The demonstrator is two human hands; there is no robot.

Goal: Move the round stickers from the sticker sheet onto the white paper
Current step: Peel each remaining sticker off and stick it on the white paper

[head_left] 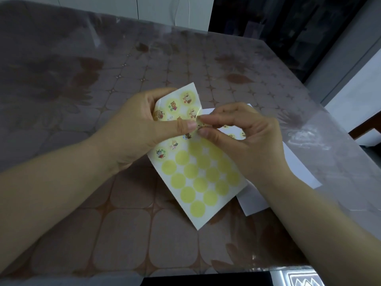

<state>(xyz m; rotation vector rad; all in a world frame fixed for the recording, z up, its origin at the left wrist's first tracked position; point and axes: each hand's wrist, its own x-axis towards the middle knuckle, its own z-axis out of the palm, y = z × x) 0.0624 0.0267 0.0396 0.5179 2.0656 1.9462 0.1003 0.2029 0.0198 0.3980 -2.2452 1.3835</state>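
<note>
- Head view: the sticker sheet [193, 162] is gripped at its upper left edge by the left hand [134, 129], with the thumb laid across the sheet's face.
- A round sticker [201, 125] is pinched between thumb and forefinger of the right hand [243, 141], at the sheet's middle.
- Printed stickers are seen on the sheet's upper part, and plain yellow circles on its lower part.
- The white paper [252, 205] is partly covered by the sheet's right side, on the table [123, 223].

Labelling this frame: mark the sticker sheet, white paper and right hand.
sticker sheet [198, 182], head view, peeled lower half
white paper [300, 169], head view, right edge
right hand [247, 141], head view, back of hand
</note>
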